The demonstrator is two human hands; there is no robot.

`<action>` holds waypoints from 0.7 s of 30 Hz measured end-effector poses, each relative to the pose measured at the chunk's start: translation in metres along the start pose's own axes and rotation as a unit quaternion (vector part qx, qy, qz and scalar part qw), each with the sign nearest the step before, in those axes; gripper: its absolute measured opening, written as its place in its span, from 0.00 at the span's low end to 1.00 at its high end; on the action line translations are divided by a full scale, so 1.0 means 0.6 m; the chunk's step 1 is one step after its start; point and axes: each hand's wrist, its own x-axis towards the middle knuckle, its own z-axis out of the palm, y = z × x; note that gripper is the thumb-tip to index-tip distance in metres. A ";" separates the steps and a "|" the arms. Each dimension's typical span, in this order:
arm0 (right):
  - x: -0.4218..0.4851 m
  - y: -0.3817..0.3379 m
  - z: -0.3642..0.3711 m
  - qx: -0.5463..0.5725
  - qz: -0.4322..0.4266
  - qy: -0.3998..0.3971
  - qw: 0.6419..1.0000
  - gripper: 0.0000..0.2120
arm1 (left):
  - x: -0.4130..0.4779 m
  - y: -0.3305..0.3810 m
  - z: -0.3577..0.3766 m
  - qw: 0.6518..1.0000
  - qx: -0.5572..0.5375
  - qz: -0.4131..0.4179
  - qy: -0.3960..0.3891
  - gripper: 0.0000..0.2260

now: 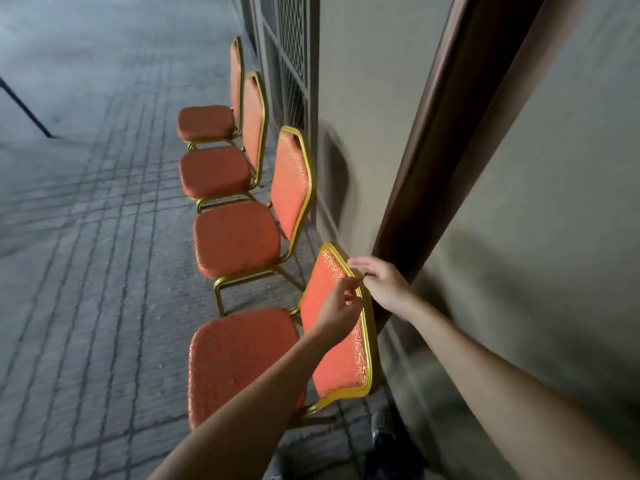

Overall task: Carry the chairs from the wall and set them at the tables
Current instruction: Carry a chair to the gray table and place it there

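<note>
Several orange padded chairs with gold metal frames stand in a row along the wall on the right. The nearest chair [242, 358] is right below me, its backrest toward the wall. My left hand [341, 304] is at the front of that backrest, its curled fingers and thumb pinching the gold top rim. From the wall side, my right hand [382, 285] curls its fingers over the same rim. The second chair [239, 237] stands just beyond, with a third chair [216, 171] behind it.
A grey wall with a dark brown wooden post [433, 150] runs close along the right of the chairs. A metal lattice screen [291, 46] stands further down the wall. Patterned grey carpet [86, 237] stretches to the left. A dark table leg [27, 109] shows at far left.
</note>
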 end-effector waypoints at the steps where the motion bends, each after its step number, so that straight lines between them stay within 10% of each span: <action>1: 0.021 0.008 -0.009 -0.026 -0.007 -0.020 0.999 0.23 | 0.016 -0.003 0.019 1.000 0.006 -0.001 0.018 0.18; 9: 0.127 0.082 -0.041 -0.240 -0.048 -0.221 0.944 0.25 | 0.073 -0.019 0.134 0.976 0.045 -0.136 0.162 0.27; 21: 0.175 0.103 -0.054 -0.393 -0.165 -0.284 0.859 0.26 | 0.140 -0.060 0.153 0.950 -0.035 -0.261 0.165 0.34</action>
